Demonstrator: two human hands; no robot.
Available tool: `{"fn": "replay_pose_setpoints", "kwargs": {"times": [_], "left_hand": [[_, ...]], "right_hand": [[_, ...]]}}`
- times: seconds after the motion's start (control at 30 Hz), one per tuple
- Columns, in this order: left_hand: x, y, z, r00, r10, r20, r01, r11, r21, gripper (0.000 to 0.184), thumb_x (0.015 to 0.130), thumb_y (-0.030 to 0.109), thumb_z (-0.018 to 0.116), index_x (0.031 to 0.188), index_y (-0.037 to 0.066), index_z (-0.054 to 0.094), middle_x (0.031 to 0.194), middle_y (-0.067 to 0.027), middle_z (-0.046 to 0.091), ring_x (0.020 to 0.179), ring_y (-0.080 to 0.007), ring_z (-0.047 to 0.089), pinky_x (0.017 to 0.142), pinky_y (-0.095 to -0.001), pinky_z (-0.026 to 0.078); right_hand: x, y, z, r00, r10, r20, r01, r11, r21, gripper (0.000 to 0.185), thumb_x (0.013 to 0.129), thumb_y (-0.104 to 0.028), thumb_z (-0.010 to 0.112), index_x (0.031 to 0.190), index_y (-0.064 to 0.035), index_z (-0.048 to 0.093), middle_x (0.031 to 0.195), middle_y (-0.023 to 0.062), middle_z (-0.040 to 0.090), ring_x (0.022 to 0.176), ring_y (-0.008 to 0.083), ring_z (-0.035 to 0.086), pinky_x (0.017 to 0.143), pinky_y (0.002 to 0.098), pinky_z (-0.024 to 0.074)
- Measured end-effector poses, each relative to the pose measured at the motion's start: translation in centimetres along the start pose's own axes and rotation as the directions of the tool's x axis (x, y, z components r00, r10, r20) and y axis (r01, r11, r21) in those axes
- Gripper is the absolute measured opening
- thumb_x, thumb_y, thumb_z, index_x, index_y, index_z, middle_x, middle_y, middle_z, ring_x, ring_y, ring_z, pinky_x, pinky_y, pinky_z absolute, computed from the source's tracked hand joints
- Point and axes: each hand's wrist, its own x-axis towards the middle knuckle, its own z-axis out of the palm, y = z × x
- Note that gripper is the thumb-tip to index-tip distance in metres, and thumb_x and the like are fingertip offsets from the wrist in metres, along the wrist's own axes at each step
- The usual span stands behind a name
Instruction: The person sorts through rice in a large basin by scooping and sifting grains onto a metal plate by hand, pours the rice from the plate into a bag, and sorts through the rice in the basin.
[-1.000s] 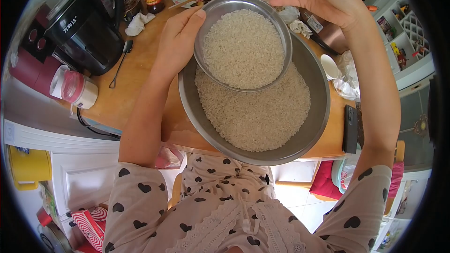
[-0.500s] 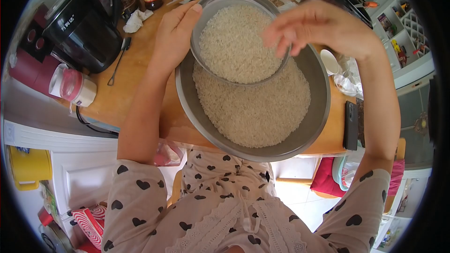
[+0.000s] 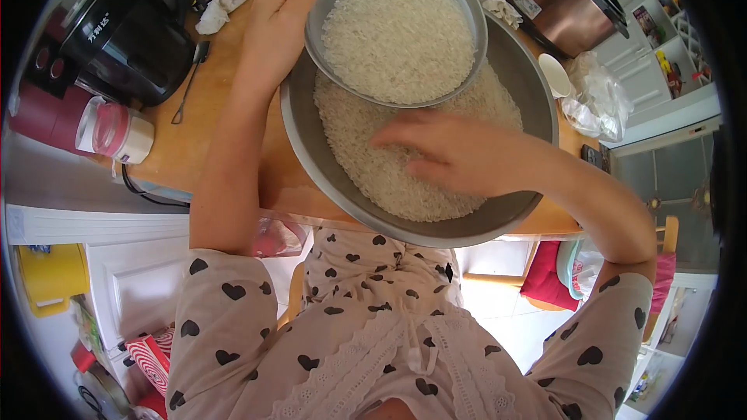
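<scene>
A small round metal bowl full of white rice is held up by my left hand, which grips its left rim with the thumb on top. Below it is a large oval metal basin with a bed of rice. My right hand is over the rice in the basin, palm down, blurred by motion, its thumb and fingers apart at the tips. Whether any grains are under its palm is hidden.
On the left are a black kettle, a pink-banded jar and a thin long-handled tool. A rice cooker, a white cup, a plastic bag and a phone are on the right.
My right hand has come down from above the small bowl to the rice in the basin. The small bowl and my left hand appear higher in view, as does the basin.
</scene>
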Motion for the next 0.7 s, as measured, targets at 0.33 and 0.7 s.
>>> {"fn": "replay_pose_setpoints", "kwargs": {"times": [0.33, 0.7], "left_hand": [[0.3, -1.3, -1.1, 0.996, -0.088, 0.024, 0.089, 0.994, -0.068, 0.036, 0.098, 0.03, 0.052, 0.114, 0.0, 0.063, 0.098, 0.001, 0.065, 0.088, -0.0051, 0.056, 0.079, -0.0187, 0.043], [0.2, -1.0, -1.1, 0.996, -0.085, -0.004, 0.085, 0.996, -0.001, 0.038, 0.098, 0.031, 0.052, 0.117, 0.0, 0.063, 0.099, 0.0, 0.065, 0.088, -0.0058, 0.057, 0.079, -0.0191, 0.043]], "right_hand": [[-3.7, 1.9, -5.1, 0.983, -0.04, 0.18, 0.043, 0.999, -0.014, 0.021, 0.089, -0.005, 0.05, 0.107, -0.005, 0.061, 0.106, 0.0124, 0.058, 0.102, 0.029, 0.056, 0.088, 0.037, 0.0435], [-4.3, -0.6, -2.6, 0.893, 0.443, 0.081, -0.424, 0.888, -0.18, 0.031, 0.09, -0.03, 0.055, 0.102, -0.0022, 0.054, 0.093, 0.0208, 0.063, 0.09, 0.0387, 0.061, 0.079, 0.0457, 0.0469]]}}
